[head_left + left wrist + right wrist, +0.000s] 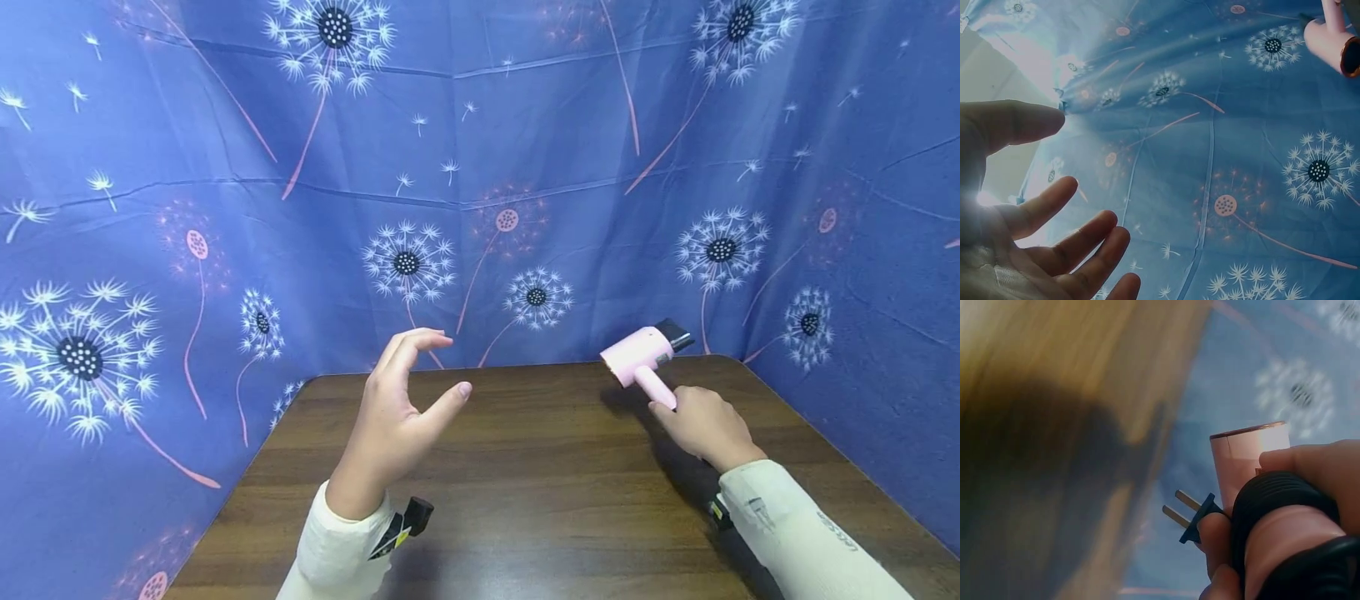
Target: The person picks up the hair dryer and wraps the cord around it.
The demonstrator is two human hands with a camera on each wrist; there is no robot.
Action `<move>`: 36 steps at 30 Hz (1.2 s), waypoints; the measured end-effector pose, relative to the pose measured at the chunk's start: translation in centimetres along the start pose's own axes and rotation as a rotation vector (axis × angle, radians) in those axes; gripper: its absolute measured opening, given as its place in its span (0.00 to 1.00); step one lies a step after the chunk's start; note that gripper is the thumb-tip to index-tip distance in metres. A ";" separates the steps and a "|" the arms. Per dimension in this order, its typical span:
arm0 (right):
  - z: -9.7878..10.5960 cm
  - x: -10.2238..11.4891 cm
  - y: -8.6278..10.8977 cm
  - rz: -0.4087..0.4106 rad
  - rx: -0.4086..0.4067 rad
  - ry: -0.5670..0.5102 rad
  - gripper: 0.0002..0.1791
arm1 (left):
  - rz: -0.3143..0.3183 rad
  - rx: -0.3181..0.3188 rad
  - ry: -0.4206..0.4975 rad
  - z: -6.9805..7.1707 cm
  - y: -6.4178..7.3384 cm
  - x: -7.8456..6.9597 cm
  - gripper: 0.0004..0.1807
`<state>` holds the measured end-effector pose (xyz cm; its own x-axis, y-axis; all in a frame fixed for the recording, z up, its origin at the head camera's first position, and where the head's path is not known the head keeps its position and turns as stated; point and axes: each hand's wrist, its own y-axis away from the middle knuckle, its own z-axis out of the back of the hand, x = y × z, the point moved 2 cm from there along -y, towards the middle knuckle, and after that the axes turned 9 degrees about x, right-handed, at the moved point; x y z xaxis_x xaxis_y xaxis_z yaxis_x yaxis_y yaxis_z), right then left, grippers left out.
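A pink hair dryer (636, 353) with a black nozzle (675, 333) is held above the right part of the table by my right hand (708, 425), whose fingers wrap its handle. The right wrist view shows a black cord (1282, 492) wound about the handle and a two-pin plug (1196, 519) beside the fingers. My left hand (397, 417) is raised over the table's left side, thumb and fingers spread apart, holding nothing. In the left wrist view the hair dryer (1325, 47) appears at the top right corner, well away from that hand.
A brown wooden table (540, 483) lies beneath both hands. Blue cloth (480, 158) printed with dandelions hangs behind it and along both sides. Small black devices are strapped at both wrists, the left device (417, 517) showing most plainly.
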<state>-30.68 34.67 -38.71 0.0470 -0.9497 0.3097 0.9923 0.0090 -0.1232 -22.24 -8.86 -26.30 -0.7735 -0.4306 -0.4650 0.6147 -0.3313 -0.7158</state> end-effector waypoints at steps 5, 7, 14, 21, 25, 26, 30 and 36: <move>0.0 -3.5 -1.0 -0.111 0.129 -0.075 0.30 | -0.004 0.001 0.006 0.1 0.1 0.0 0.25; 0.0 -4.4 -1.1 -0.140 0.165 -0.093 0.30 | -0.006 0.001 0.010 0.1 0.1 -0.1 0.25; -0.3 -5.6 -1.4 -0.171 0.188 -0.081 0.29 | -0.014 0.004 0.025 0.1 -0.1 -0.2 0.24; -0.5 -5.5 -1.9 -0.152 0.184 -0.057 0.26 | -0.029 0.009 0.037 0.2 -0.3 -0.6 0.23; -1.2 -5.3 -2.6 -0.111 0.171 -0.017 0.27 | -0.026 0.013 0.054 0.3 -0.3 -0.6 0.23; -1.4 -5.3 -2.7 -0.100 0.170 -0.005 0.27 | -0.024 0.014 0.057 0.3 -0.2 -0.5 0.22; -2.1 -5.0 -3.1 -0.096 0.177 0.015 0.27 | -0.015 0.015 0.063 0.3 0.0 -0.3 0.22; -2.0 -4.9 -3.0 -0.141 0.195 0.018 0.29 | -0.013 0.019 0.056 0.3 0.0 -0.3 0.23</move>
<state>-34.13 38.69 -41.78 -0.0942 -0.9512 0.2937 0.9922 -0.0657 0.1056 -21.93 -8.99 -25.97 -0.7887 -0.3788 -0.4842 0.6067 -0.3524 -0.7126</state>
